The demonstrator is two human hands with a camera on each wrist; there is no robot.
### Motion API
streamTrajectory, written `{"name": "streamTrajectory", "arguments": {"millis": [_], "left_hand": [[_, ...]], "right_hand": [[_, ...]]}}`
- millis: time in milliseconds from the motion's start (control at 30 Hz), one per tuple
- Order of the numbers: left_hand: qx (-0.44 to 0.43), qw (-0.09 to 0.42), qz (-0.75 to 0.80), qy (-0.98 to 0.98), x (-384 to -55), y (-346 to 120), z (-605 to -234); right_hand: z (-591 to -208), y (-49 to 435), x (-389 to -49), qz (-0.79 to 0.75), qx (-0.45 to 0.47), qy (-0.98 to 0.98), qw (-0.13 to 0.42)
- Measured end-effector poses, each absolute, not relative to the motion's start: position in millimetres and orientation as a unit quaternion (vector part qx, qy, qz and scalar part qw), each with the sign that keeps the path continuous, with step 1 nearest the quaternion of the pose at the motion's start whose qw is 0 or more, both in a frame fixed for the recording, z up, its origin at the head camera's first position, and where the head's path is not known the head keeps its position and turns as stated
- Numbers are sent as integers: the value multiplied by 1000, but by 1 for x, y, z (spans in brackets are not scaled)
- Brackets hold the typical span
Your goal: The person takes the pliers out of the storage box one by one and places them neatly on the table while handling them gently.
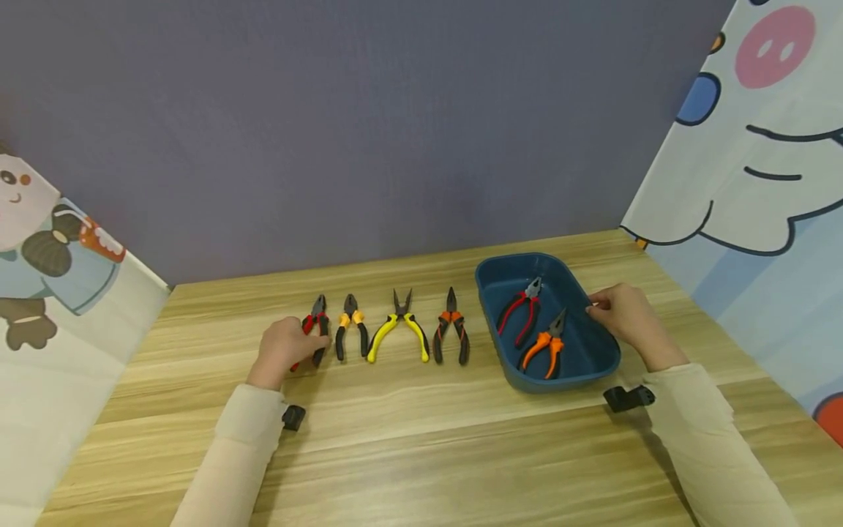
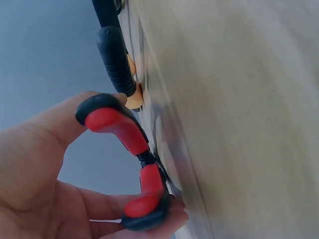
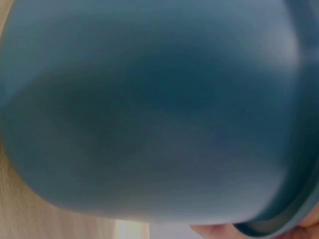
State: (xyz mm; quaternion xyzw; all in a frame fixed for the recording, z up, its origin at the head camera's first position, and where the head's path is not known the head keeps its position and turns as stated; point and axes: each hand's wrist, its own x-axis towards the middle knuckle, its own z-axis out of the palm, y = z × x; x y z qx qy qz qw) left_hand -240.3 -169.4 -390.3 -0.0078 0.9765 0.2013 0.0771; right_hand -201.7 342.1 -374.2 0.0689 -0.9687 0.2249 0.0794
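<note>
At the left end of a row of tools, my left hand point(image 1: 282, 350) grips a pair of red-and-black pliers point(image 1: 320, 316) by the handles. In the left wrist view, thumb and fingers span the two handles point(image 2: 130, 137) from either side. My right hand point(image 1: 622, 313) pinches the right rim of a dark blue plastic bin point(image 1: 520, 382). The bin's outer wall point(image 3: 149, 124) fills most of the right wrist view, with fingertips at its rim low on the right. Inside lie red-and-black pliers point(image 1: 531, 290) and orange-and-black long-nose pliers point(image 1: 544, 341).
Between left hand and bin lie black pliers with yellow-orange grips point(image 1: 358, 318), splayed yellow long-nose pliers point(image 1: 411, 320) and orange-and-black pliers point(image 1: 453, 318). A grey partition point(image 1: 395, 132) stands along the back of the wooden table point(image 1: 421, 446). Cartoon-printed sheets hang at both sides.
</note>
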Motion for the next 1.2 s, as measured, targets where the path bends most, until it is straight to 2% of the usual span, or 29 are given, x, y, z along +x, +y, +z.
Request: {"name": "streamTrajectory", "arguments": {"millis": [633, 1200], "left_hand": [[-8, 99, 148, 984, -243, -161, -390], [16, 122, 169, 978, -241, -167, -377]], "right_hand": [[-372, 342, -201, 227, 57, -970, 66], [-373, 343, -202, 227, 61, -970, 65]]}}
